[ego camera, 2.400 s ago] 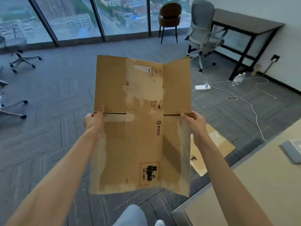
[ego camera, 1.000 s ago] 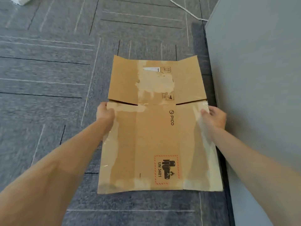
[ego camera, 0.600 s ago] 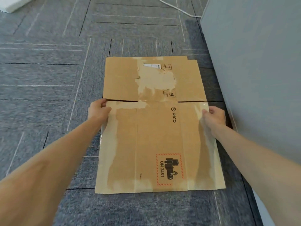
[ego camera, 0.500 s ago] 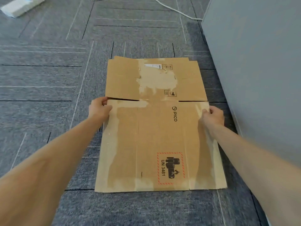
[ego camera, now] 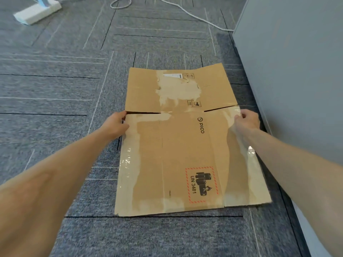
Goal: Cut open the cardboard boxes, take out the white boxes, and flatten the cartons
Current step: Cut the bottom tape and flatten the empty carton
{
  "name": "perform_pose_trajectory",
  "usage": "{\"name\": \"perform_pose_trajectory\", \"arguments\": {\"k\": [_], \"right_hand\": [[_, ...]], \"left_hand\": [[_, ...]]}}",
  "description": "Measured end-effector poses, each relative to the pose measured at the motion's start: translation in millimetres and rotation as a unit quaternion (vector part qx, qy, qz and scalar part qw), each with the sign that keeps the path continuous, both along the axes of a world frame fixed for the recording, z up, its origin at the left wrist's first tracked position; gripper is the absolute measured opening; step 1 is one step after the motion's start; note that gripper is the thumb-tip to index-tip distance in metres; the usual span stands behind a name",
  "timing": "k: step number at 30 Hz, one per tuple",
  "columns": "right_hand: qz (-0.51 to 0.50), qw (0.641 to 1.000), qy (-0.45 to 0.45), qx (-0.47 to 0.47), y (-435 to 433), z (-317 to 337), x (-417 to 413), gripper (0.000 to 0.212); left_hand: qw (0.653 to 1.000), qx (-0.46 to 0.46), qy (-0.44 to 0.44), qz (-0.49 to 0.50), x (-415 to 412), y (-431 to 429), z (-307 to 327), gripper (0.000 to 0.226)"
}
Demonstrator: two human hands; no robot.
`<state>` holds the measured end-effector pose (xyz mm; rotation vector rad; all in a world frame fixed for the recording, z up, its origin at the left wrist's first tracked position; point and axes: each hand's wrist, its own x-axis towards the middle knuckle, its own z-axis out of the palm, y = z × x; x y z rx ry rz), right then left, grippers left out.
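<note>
On the grey carpet (ego camera: 55, 89), a flattened carton (ego camera: 178, 145) is held at both side edges.
The carton lies flat, printed side up, with its far flaps spread beyond two slits, just beside a grey panel (ego camera: 297, 71) on the right. The left hand (ego camera: 115, 125) curls its fingers round the left edge at the slit. The right hand (ego camera: 246, 121) pinches the taped right edge just near of the right slit. A white power strip (ego camera: 37, 12) and cable (ego camera: 185, 12) lie far off.
</note>
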<state>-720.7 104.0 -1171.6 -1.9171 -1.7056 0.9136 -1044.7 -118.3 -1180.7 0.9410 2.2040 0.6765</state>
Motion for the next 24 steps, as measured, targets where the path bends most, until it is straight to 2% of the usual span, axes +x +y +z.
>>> {"name": "perform_pose_trajectory", "arguments": {"k": [2,6,8,16,21,24], "right_hand": [[-0.003,1.0,-0.013,-0.004,5,2,-2,0.021],[-0.025,0.998,-0.046,-0.022,3,-1,-2,0.021],[-0.032,0.998,-0.055,-0.026,-1,-4,-2,0.016],[-0.013,0.999,-0.046,-0.019,-23,-13,-1,0.016],[0.02,0.997,-0.068,-0.02,-33,-13,0,0.015],[0.042,0.994,-0.099,-0.033,-38,-13,0,0.006]], "left_hand": [[1.0,0.001,0.012,0.015,-1,0,-1,0.042],[0.993,0.034,0.027,0.11,1,3,-4,0.061],[0.989,0.049,0.032,0.138,3,5,-5,0.057],[0.982,0.021,0.048,0.18,2,6,-8,0.037],[0.981,0.011,0.032,0.191,9,1,-15,0.042],[0.98,0.0,0.011,0.198,14,-1,-15,0.049]]}}
